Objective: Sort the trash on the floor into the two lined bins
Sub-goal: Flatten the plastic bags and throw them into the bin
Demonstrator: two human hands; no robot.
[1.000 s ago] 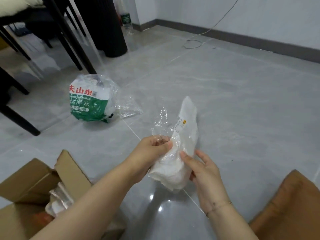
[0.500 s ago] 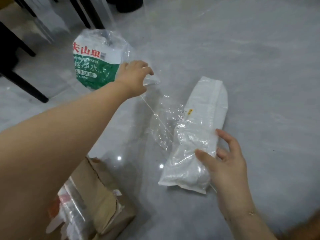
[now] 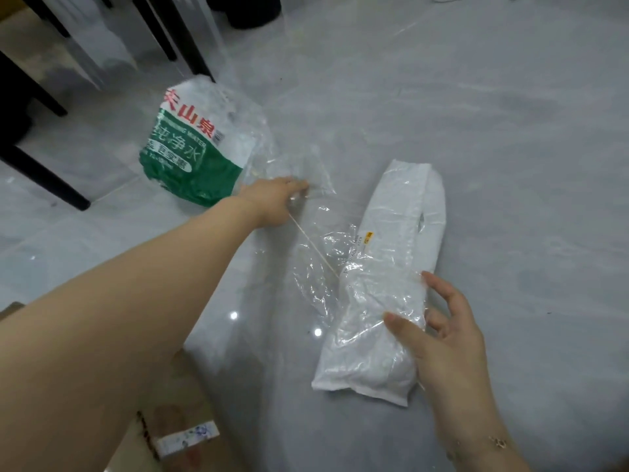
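Observation:
A long white package [image 3: 391, 233] wrapped in crinkled clear plastic lies across the middle of the grey floor. My right hand [image 3: 442, 338] holds its lower part, thumb on top and fingers curled round its right edge. A crumpled green and white water-bottle wrapper [image 3: 197, 144] with red characters lies at the upper left. A clear plastic film [image 3: 306, 172] trails from its right side. My left hand [image 3: 275, 199] is stretched out to that film and pinches it with curled fingers. No lined bin is in view.
An open cardboard box [image 3: 177, 420] with taped flaps sits at the bottom left under my left arm. Black chair legs [image 3: 44, 175] stand at the upper left, and a dark round base [image 3: 252, 11] at the top. A pale tile joint [image 3: 313, 247] crosses the floor.
My left hand let go of the white package and reached out to the clear film by the green wrapper, closing on it. My right hand keeps the package, now lower. The view tilted down.

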